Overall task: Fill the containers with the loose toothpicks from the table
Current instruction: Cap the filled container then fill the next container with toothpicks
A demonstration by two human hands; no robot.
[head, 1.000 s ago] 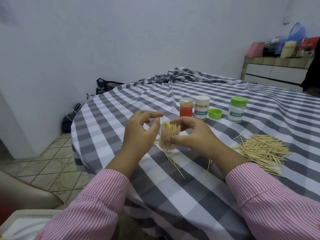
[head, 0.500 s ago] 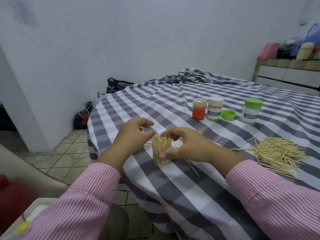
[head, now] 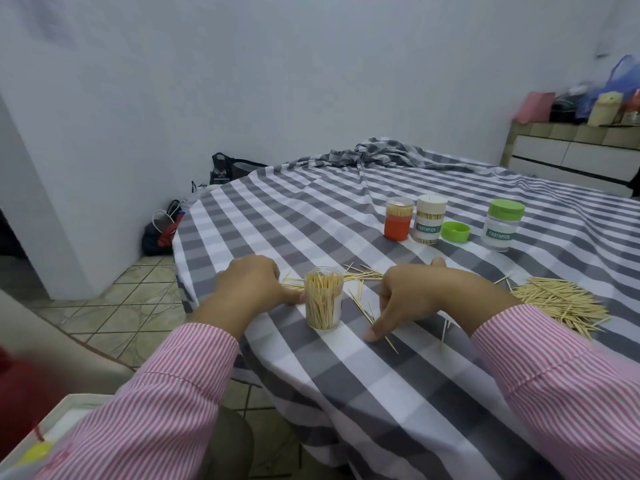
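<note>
A clear plastic cylindrical container (head: 324, 303), open at the top and packed with upright wooden toothpicks, is standing on the grey-and-white checked worktop (head: 398, 393) between the person's two hands. The left hand (head: 258, 285) is resting just beside it, fingertips touching or nearly touching its wall; whether its grip is closed on anything cannot be told. The right hand (head: 412, 299) is reaching down with fingers spread apart, holding nothing, its thumb tip pressing on a few scattered loose toothpicks (head: 367, 310) near the container. The large heap of loose toothpicks (head: 557, 304) is lying well apart to the right.

The step appears to be gathering the nearby strays. Doing this well probably means sweeping them parallel with flat fingers first, then pinching them as one aligned bundle, while the left hand is steadying the container so it is not tipping as the bundle slides in vertically.
</note>
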